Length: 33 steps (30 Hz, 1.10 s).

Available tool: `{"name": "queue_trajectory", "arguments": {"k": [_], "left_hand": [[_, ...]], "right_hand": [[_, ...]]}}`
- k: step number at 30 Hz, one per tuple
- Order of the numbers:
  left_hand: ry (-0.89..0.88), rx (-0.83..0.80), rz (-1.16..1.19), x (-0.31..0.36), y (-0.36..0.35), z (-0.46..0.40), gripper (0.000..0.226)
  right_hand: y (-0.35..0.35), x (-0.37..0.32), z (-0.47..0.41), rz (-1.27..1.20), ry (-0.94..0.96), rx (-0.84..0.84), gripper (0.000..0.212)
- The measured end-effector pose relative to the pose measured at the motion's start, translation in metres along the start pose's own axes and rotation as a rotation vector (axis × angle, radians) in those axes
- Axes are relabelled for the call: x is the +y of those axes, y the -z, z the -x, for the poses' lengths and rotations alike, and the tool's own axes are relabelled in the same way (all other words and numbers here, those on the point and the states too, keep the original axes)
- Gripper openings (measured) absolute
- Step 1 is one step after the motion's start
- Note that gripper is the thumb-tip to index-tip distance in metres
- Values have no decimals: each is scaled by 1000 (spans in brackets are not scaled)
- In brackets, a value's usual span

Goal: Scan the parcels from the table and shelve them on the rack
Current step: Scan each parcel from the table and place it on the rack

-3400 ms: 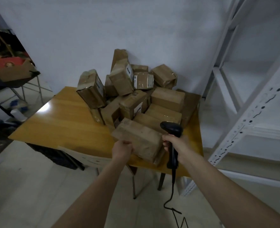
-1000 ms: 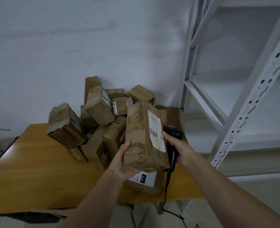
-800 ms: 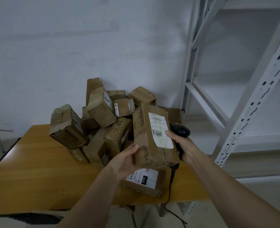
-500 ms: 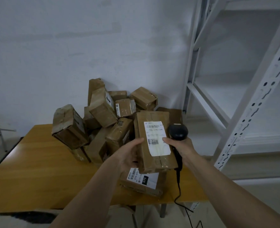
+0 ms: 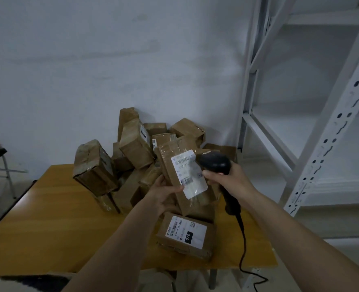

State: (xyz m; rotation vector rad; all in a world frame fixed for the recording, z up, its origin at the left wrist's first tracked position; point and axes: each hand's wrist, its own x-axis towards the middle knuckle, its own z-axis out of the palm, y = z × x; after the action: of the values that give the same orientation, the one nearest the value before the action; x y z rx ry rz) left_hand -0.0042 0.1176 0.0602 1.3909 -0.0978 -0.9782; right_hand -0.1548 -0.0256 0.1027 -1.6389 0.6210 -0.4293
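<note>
Both arms reach forward over the table [image 5: 48, 224]. The left hand [image 5: 166, 194] grips a parcel [image 5: 187, 178] from its left side, thumb across the front, holding it tilted in the air above the table's right half with its white label [image 5: 190, 175] facing up. The right hand [image 5: 227, 178] is wrapped round the grip of a black scanner [image 5: 214, 163], whose head sits just beside the label's upper right corner; its cord [image 5: 242, 245] trails down past the table's front edge. The table is yellow wood, set against a pale wall [image 5: 111, 60]. A heap of taped brown parcels [image 5: 136, 144] fills its back right part, and one box [image 5: 184, 234] lies flat near the front right corner, below the held parcel. Its label reads "070-070-A80" and "070" on a black patch. The held label's print is blurred, though "70" shows. A white steel rack [image 5: 313, 157] stands just right of the table.
</note>
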Motion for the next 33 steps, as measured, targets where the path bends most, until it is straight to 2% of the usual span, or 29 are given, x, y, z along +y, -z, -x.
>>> {"name": "queue_trajectory", "arguments": {"k": [1, 3, 4, 8, 24, 28, 33], "left_hand": [[-22, 12, 9, 3, -1, 0, 111], [-60, 40, 14, 12, -4, 3, 83], [-72, 48, 18, 15, -5, 3, 80], [-112, 67, 17, 24, -6, 1, 104], [-165, 96, -22, 16, -12, -6, 92], [-162, 35, -51, 14, -14, -3, 88], [-111, -131, -160, 15, -21, -2, 126]], "right_hand": [[-2, -4, 4, -12, 33, -23, 33], [-7, -9, 13, -24, 67, -31, 18], [-9, -9, 15, -24, 70, -15, 14], [-13, -6, 21, -20, 44, 45, 12], [-7, -3, 30, 9, 41, 55, 11], [-5, -5, 33, -55, 20, 76, 12], [5, -7, 41, -143, 37, 179, 16]]}}
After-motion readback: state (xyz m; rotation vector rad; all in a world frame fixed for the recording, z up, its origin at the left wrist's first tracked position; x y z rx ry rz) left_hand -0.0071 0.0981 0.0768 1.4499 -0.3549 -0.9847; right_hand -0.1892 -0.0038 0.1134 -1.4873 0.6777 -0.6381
